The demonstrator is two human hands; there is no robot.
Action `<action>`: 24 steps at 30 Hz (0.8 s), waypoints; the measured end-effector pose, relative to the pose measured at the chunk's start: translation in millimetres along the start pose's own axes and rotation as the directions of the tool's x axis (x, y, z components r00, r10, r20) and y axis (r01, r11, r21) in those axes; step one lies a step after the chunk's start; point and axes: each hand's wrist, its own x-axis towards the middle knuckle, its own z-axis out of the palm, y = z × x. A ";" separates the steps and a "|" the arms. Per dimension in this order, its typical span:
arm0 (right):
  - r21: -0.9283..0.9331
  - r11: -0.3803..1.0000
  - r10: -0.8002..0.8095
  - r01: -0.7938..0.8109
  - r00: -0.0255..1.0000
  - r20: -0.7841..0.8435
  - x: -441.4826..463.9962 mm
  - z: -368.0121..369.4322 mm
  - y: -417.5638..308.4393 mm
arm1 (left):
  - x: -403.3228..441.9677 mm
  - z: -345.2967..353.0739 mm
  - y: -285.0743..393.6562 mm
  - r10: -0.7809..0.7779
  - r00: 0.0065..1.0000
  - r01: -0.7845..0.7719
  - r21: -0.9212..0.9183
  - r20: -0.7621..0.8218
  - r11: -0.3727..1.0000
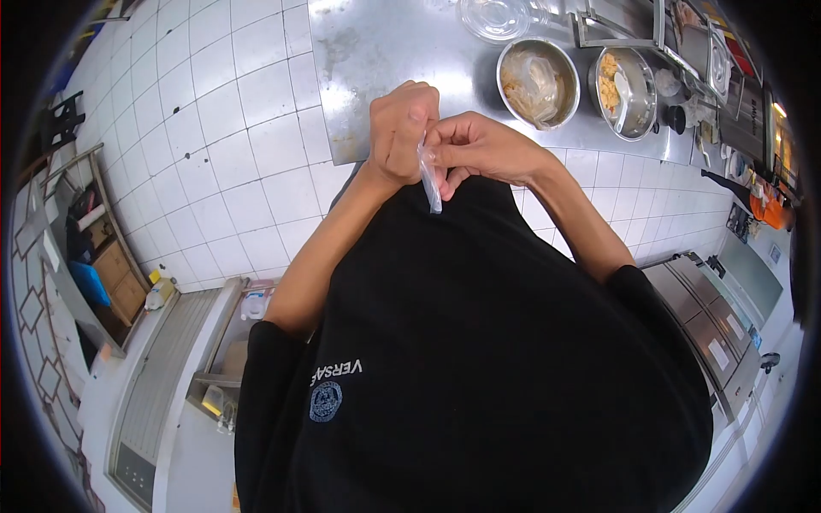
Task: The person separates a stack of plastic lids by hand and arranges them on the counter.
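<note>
My left hand [404,132] is closed in a fist around the neck of a clear plastic bag [433,190], whose gathered, twisted end sticks out toward my body. Right beside it, my right hand [483,150] is closed, with thumb and fingers pinching that same plastic. The rest of the bag is hidden by the hands, so I cannot tell what is in it. Both hands are in front of my black shirt [513,359], over the near edge of a steel table [385,51].
On the table to the right stand a metal bowl [571,101] with crumpled clear plastic and brown residue in it, and a second metal bowl [647,120] holding orange-yellow food and a white utensil. Clear plastic lids [496,17] lie behind them. White tiled floor [222,111] extends leftward.
</note>
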 end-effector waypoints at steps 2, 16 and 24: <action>-0.013 1.000 0.013 -0.013 1.000 -0.001 1.6 0.1 -3.4 | 0.6 -1.7 0.0 0.034 0.999 -0.035 0.028 0.005 0.999; -0.139 0.964 -0.244 0.228 0.962 -0.119 -10.5 31.0 -36.9 | 12.4 -20.6 16.2 0.017 0.995 -0.008 0.094 -0.095 0.996; -0.490 0.831 -0.421 0.262 0.873 -0.248 -30.0 55.0 -53.4 | 33.5 -27.2 50.3 0.056 0.997 -0.038 0.338 -0.044 0.940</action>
